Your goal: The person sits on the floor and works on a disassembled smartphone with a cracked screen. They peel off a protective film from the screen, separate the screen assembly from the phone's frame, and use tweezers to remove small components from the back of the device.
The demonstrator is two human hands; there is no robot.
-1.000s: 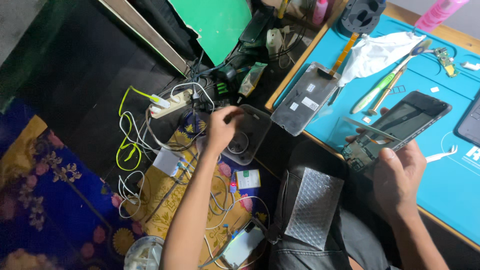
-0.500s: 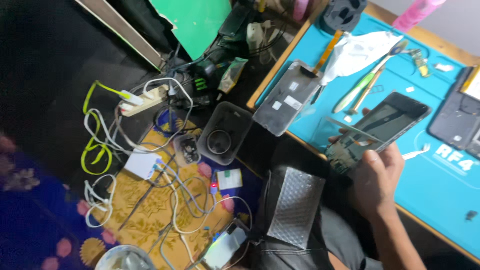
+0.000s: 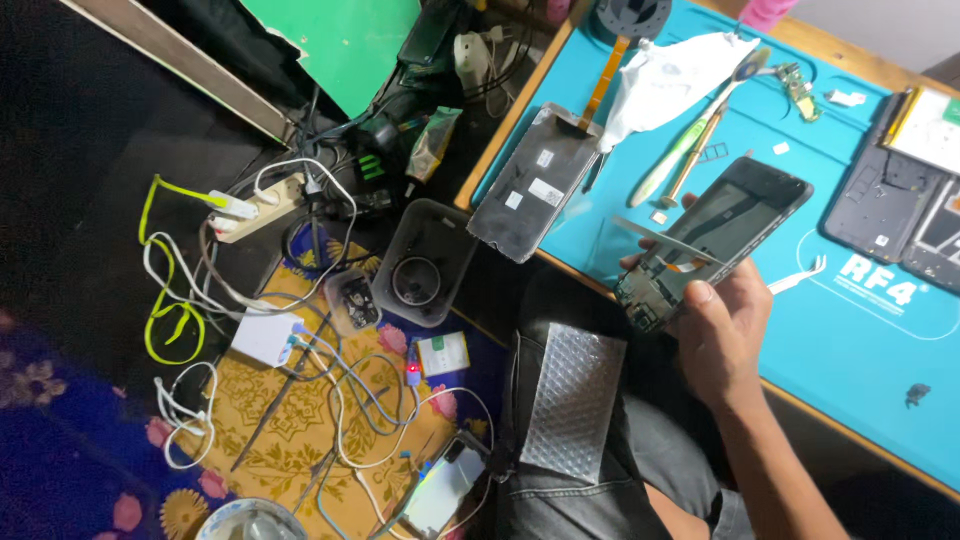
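Head view: right hand [image 3: 725, 335] in closed grip on opened black slab phone [image 3: 715, 240], over near edge of teal surface [image 3: 850, 350]. Long axis slanting up-right, away from hand; left hand out of sight.

The opened smartphone [image 3: 715, 240] is a dark slab, tilted, with its glossy black back facing up and exposed circuitry at its lower end. It is held just above the near edge of the blue-matted desk [image 3: 850, 340].
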